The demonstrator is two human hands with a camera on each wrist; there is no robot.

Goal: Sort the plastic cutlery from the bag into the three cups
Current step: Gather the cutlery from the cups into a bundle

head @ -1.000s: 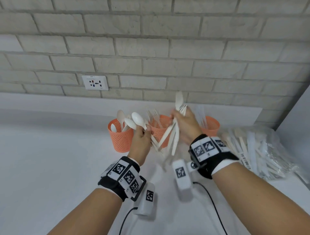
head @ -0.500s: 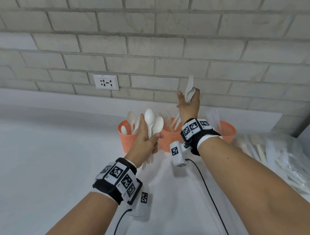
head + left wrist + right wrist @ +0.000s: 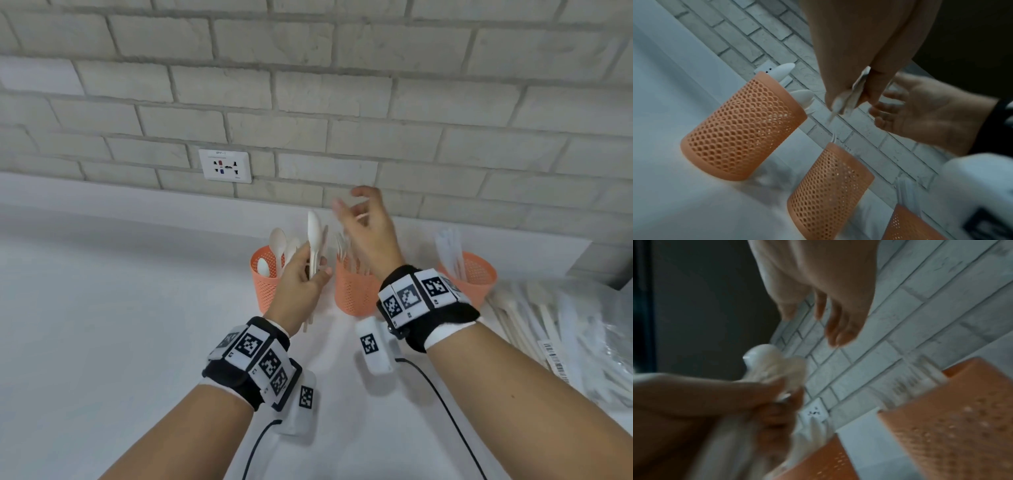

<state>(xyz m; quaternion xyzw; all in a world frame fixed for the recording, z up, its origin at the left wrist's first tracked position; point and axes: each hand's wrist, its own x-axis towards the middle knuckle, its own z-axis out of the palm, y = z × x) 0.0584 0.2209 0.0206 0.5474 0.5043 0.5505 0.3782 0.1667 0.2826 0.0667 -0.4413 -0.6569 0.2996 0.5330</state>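
1. While the white tabletop (image 3: 102, 325) ran along a pale brick wall (image 3: 342, 102), a wall socket (image 3: 225, 165) sat low on the bricks at the left.
2. Three orange mesh cups stood in a row near the wall; the left cup (image 3: 265, 284) held white spoons (image 3: 278, 241) bowl-up.
3. Just right of that cup, the left hand (image 3: 301, 277) was raised off the tabletop, its fingers and thumb curled round a small bundle of spoons (image 3: 313, 240) held upright.
4. Next came the middle cup (image 3: 352, 291), with forks (image 3: 342, 243) standing in it.
5. Above the middle cup hovered the right hand (image 3: 370, 236), fingers loosely spread and slightly bent, holding nothing.
6. Partly behind the right wrist stood the right cup (image 3: 476, 274), with pale knives (image 3: 448, 246) leaning in it.
7. At the far right a clear plastic bag (image 3: 582, 325) lay on the tabletop, holding more cutlery.
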